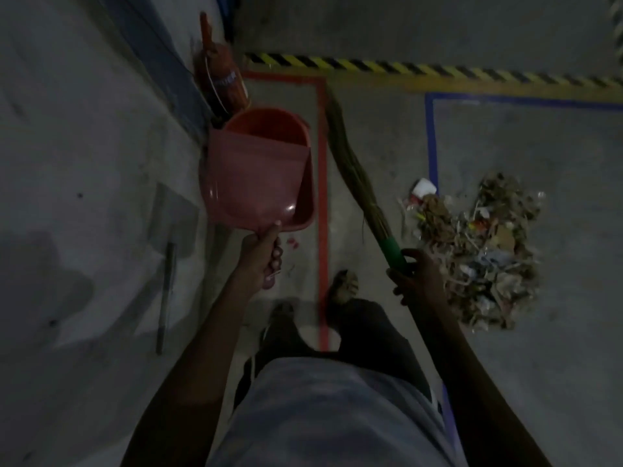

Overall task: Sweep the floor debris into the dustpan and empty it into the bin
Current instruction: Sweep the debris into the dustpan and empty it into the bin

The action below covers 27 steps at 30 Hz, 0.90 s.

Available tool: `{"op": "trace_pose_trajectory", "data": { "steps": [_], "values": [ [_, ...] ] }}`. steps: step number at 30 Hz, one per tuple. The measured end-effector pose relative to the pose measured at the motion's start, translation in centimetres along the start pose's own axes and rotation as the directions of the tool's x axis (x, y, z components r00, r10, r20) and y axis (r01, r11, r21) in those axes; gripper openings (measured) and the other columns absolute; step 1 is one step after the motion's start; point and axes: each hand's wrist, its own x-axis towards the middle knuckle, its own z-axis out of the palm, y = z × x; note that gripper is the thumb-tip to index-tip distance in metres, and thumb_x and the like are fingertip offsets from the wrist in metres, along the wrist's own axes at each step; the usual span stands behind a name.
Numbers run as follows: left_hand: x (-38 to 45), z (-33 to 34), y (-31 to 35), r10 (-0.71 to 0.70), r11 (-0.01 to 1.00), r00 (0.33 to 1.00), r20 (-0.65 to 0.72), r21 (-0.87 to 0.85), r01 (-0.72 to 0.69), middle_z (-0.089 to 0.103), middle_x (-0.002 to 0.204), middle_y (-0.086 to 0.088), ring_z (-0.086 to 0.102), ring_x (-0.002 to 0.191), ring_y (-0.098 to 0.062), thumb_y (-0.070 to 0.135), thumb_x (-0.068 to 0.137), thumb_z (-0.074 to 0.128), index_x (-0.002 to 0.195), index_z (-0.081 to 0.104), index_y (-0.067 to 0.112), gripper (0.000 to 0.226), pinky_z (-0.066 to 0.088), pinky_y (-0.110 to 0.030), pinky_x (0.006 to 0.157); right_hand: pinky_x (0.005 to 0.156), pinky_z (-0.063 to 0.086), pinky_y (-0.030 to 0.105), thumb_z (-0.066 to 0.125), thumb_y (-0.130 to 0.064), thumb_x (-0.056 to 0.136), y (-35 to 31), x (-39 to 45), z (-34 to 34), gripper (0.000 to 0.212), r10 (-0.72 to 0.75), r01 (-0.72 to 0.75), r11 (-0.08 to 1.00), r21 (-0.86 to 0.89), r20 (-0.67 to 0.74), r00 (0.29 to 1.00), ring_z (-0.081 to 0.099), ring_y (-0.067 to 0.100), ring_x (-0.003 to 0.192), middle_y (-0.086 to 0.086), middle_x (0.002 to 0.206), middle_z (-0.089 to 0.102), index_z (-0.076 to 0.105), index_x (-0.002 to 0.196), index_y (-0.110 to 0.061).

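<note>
My left hand [261, 257] grips the handle of a pink dustpan [253, 176], held tilted over an orange bin [269, 124] on the floor. My right hand [414, 274] grips the green handle of a grass broom [350, 166], whose bristles trail forward across the floor beside the red tape line. A heap of debris [478, 254] made of paper scraps, dry leaves and bits of plastic lies on the concrete to the right, inside a blue taped rectangle.
A red fire extinguisher [222, 79] stands behind the bin against the wall. Yellow-black hazard tape [421, 67] runs across the far floor. Red tape [322, 197] and blue tape [431, 139] mark zones. A metal rod [167, 291] lies at left. My feet [344, 284] stand near the red line.
</note>
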Motion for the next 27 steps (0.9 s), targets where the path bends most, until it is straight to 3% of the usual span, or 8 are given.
{"op": "trace_pose_trajectory", "data": {
  "steps": [4, 7, 10, 16, 22, 27],
  "values": [
    [3.3, -2.3, -4.4, -0.048, 0.998, 0.999, -0.027, 0.031, 0.049, 0.046, 0.052, 0.0, 0.038, 0.033, -0.011, 0.051, 0.093, 0.066, 0.067, 0.05, 0.019, 0.044, 0.026, -0.013, 0.039, 0.046, 0.056, 0.046, 0.065, -0.017, 0.092, 3.8, 1.9, 7.4, 0.045, 0.067, -0.067, 0.998, -0.014, 0.01, 0.998, 0.068, 0.035, 0.062, 0.009, 0.087, 0.067, 0.047, 0.133, -0.016],
    [6.2, -3.5, -9.6, -0.091, 0.996, 0.994, -0.061, 0.004, 0.091, 0.045, 0.053, -0.003, 0.036, 0.031, -0.011, 0.046, 0.095, 0.065, 0.067, 0.049, 0.015, 0.045, 0.027, -0.013, 0.037, 0.054, 0.058, 0.051, 0.062, -0.03, 0.089, 9.2, 3.8, 14.0, 0.045, 0.083, -0.079, 0.993, -0.089, 0.044, 0.996, 0.07, 0.031, 0.067, 0.009, 0.094, 0.07, 0.048, 0.131, -0.021],
    [10.5, -3.9, -15.3, -0.103, 0.995, 0.988, -0.112, -0.016, 0.102, 0.042, 0.052, -0.005, 0.034, 0.03, -0.012, 0.042, 0.097, 0.064, 0.065, 0.047, 0.014, 0.046, 0.026, -0.013, 0.037, 0.064, 0.059, 0.045, 0.062, -0.028, 0.09, 13.6, 7.1, 19.7, 0.047, 0.122, -0.109, 0.983, -0.15, 0.081, 0.989, 0.069, 0.03, 0.077, 0.011, 0.102, 0.072, 0.048, 0.134, -0.02],
    [20.8, -3.3, -27.0, -0.095, 0.995, 0.961, -0.26, -0.041, 0.088, 0.042, 0.057, -0.009, 0.036, 0.039, -0.017, 0.044, 0.095, 0.066, 0.067, 0.045, 0.014, 0.046, 0.027, -0.017, 0.036, 0.064, 0.05, 0.033, 0.056, -0.022, 0.098, 22.8, 16.3, 30.6, 0.046, 0.141, -0.08, 0.964, -0.254, 0.233, 0.962, 0.067, 0.033, 0.084, 0.017, 0.109, 0.069, 0.043, 0.141, -0.013],
    [29.3, 1.1, -33.9, -0.099, 0.994, 0.92, -0.38, -0.079, 0.075, 0.044, 0.051, -0.001, 0.036, 0.034, -0.013, 0.041, 0.096, 0.065, 0.066, 0.045, 0.016, 0.044, 0.027, -0.017, 0.035, 0.073, 0.05, 0.039, 0.05, -0.027, 0.1, 29.6, 24.3, 36.3, 0.04, 0.074, 0.123, 0.857, -0.5, 0.356, 0.931, 0.062, 0.035, 0.095, 0.016, 0.117, 0.06, 0.041, 0.134, -0.009],
    [33.8, 6.1, -38.3, -0.112, 0.985, 0.929, -0.353, -0.165, 0.056, 0.043, 0.045, 0.004, 0.035, 0.032, -0.009, 0.031, 0.099, 0.063, 0.068, 0.043, 0.015, 0.041, 0.027, -0.016, 0.036, 0.068, 0.037, 0.039, 0.033, -0.022, 0.104, 36.7, 27.5, 32.9, 0.041, -0.008, 0.242, 0.672, -0.7, 0.321, 0.947, 0.059, 0.038, 0.093, 0.018, 0.119, 0.055, 0.033, 0.144, -0.015]
  ]
}}
